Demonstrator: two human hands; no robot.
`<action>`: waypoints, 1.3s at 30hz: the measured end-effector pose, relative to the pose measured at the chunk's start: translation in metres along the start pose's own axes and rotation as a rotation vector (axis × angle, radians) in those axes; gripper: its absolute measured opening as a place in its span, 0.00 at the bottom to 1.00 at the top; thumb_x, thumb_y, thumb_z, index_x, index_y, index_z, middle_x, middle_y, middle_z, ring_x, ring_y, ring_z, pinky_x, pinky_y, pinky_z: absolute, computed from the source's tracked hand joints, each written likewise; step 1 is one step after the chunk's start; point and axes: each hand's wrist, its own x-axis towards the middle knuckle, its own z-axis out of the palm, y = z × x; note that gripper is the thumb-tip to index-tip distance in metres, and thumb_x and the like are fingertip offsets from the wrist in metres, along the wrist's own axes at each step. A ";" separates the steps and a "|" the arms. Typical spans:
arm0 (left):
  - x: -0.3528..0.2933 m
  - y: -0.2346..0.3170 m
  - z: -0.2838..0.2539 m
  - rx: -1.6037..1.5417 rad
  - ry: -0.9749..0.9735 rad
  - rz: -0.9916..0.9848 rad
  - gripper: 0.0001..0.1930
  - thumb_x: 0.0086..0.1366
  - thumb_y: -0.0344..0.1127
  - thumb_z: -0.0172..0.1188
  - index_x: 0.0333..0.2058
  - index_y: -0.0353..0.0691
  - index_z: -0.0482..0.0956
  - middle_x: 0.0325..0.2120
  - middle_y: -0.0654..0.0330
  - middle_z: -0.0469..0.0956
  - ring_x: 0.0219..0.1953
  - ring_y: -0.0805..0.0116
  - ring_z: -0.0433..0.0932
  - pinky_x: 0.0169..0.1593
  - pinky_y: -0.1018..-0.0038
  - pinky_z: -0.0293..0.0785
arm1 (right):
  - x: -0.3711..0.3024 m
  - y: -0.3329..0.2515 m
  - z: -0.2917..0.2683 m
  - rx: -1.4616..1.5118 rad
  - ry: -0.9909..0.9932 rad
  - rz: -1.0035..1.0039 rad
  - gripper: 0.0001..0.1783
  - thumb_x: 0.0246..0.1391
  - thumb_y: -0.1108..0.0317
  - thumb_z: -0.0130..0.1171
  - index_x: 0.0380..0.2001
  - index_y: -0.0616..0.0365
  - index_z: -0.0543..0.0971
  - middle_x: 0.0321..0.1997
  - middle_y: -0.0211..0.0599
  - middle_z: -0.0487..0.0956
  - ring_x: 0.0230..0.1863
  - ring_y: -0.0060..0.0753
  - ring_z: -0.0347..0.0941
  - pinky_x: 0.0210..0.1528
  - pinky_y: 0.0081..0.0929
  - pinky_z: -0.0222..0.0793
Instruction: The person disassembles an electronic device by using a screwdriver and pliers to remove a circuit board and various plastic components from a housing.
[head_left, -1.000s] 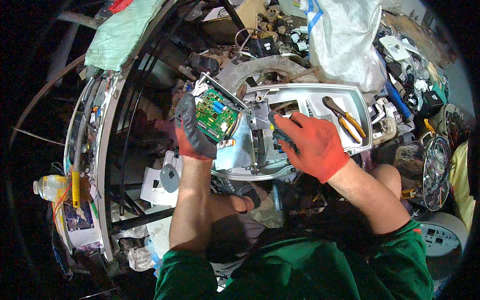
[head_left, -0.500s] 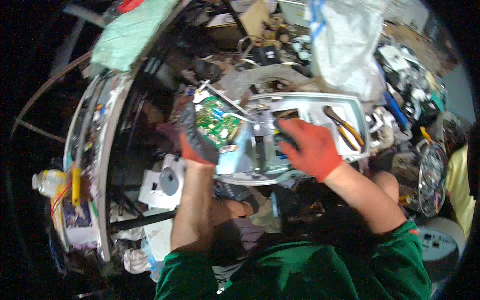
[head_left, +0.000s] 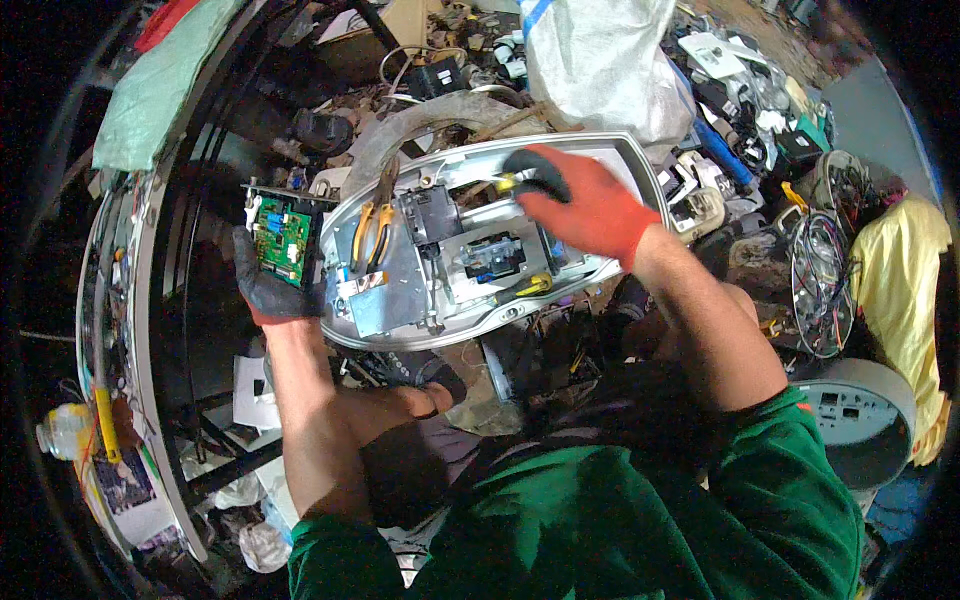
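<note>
My left hand (head_left: pixel 275 290), in a dark and red glove, is closed around the lower edge of a green circuit board (head_left: pixel 282 240) on a dark frame. It holds the board upright, off the left end of a grey plastic casing (head_left: pixel 650 165). Over the casing's right half, my right hand (head_left: pixel 580 200), in a red and black glove, is closed on a small yellow-ended tool (head_left: pixel 506 184). Most of that tool is hidden by the fingers. Yellow-handled pliers (head_left: pixel 378 235) lie in the casing's left part. A yellow and black screwdriver (head_left: pixel 526 289) lies near its front edge.
Behind the casing stands a white sack (head_left: pixel 600 70), with piled scrap plastic (head_left: pixel 720 60) to its right. A wire bundle (head_left: pixel 820 280) and a yellow cloth (head_left: pixel 895 300) are at the right. Along the left runs a long rack (head_left: pixel 125 300) of parts.
The view has shifted. My left hand has carried the board left, off the casing, baring its left end with pliers. My right hand has moved toward the casing's far edge.
</note>
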 end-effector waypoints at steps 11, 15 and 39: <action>-0.009 0.044 -0.018 0.075 -0.175 0.041 0.25 0.69 0.55 0.49 0.56 0.45 0.74 0.49 0.57 0.80 0.47 0.58 0.80 0.47 0.61 0.80 | -0.017 0.110 -0.011 -0.737 -0.013 -0.041 0.29 0.51 0.58 0.61 0.58 0.49 0.72 0.54 0.44 0.78 0.54 0.52 0.74 0.60 0.44 0.67; -0.005 0.056 -0.032 0.104 -0.174 -0.027 0.24 0.69 0.55 0.49 0.55 0.47 0.75 0.51 0.58 0.79 0.47 0.58 0.80 0.46 0.56 0.81 | -0.013 0.117 -0.010 -0.687 0.111 -0.140 0.26 0.52 0.62 0.61 0.56 0.49 0.73 0.54 0.46 0.77 0.54 0.53 0.75 0.53 0.42 0.73; 0.011 0.110 -0.099 0.207 -0.077 0.079 0.25 0.67 0.52 0.52 0.55 0.43 0.74 0.51 0.55 0.78 0.49 0.57 0.79 0.51 0.58 0.78 | -0.094 0.004 0.067 -0.665 -0.081 -0.455 0.28 0.48 0.64 0.62 0.55 0.51 0.71 0.52 0.50 0.73 0.49 0.57 0.75 0.47 0.46 0.75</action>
